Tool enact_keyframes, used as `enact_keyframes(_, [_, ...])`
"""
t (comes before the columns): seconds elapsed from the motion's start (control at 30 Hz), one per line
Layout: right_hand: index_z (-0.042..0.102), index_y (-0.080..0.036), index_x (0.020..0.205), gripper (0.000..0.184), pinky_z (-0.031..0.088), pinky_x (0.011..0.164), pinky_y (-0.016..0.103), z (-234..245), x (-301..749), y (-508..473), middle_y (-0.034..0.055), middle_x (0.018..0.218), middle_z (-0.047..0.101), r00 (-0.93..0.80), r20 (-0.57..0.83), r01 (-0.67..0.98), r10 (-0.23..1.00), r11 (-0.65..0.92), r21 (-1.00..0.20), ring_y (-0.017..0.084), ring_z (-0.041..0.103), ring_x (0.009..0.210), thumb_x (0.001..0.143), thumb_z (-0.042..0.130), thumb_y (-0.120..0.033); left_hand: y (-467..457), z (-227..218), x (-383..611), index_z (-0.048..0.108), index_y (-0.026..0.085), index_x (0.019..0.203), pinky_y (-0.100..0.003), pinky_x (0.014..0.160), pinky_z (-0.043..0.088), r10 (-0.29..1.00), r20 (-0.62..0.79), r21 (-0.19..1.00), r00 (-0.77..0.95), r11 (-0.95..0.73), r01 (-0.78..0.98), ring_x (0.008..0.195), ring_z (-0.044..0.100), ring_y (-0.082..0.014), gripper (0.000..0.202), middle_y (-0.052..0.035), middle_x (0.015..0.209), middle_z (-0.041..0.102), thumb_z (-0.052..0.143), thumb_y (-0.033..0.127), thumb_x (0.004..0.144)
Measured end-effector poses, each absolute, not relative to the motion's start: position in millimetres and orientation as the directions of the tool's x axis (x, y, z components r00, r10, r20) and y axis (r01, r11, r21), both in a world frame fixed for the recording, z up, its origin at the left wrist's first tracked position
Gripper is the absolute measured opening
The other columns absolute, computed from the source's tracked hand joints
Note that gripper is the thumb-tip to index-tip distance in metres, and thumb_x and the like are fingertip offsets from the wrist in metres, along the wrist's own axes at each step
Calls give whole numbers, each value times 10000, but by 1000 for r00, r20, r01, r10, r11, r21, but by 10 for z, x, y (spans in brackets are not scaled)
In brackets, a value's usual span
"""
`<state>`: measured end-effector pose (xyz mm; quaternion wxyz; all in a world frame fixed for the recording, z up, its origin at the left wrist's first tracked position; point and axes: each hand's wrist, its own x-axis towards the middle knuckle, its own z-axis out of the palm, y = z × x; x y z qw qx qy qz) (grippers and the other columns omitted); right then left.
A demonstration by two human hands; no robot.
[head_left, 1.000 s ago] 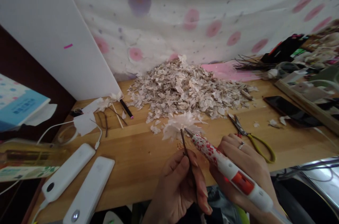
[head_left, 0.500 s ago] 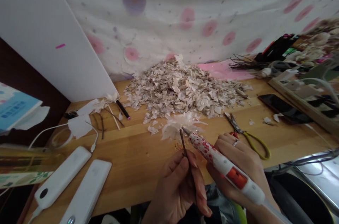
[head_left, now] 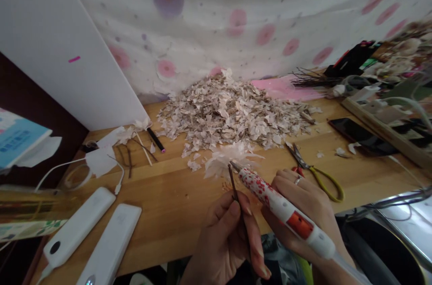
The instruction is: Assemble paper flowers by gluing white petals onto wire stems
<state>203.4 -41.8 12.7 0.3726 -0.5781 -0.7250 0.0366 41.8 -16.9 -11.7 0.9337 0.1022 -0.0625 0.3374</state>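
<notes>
My left hand point(head_left: 229, 235) pinches a thin brown twig point(head_left: 233, 184) between thumb and fingers. At the twig's far end is a white petalled flower point(head_left: 224, 159), its petals thin and ragged. A white hot glue pen point(head_left: 280, 204) with red speckles and an orange-red window lies in my right hand point(head_left: 303, 202), whose fingers close round it. The pen's metal tip is beside the twig's top, at the flower's base; whether they touch I cannot tell. A cord runs from the pen's back end.
A heap of dry whitish flakes point(head_left: 229, 114) lies behind the flower. Yellow-handled scissors point(head_left: 326, 181) lie right of my hand, near a dark phone point(head_left: 361, 136). Two white power banks point(head_left: 111, 240), a black marker point(head_left: 155, 140) and loose twigs point(head_left: 128, 161) are on the left.
The whole view has shifted very slightly. Both hands keep their grips, and the pen tip stays beside the twig's top.
</notes>
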Motion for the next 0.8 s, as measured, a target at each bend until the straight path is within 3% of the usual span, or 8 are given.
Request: enact_keyframes(0.8, [399,-230,730,237,310,574,320,70,2091,-455,3,708,450,-40,501,776,865,342,-529,173,425,638,868,587,-186,-162,-75,420,667,121,1112,-211,702,649,620,211,126,756,750,-650,781,796,-128,337,-56,905,828,355,245,1094])
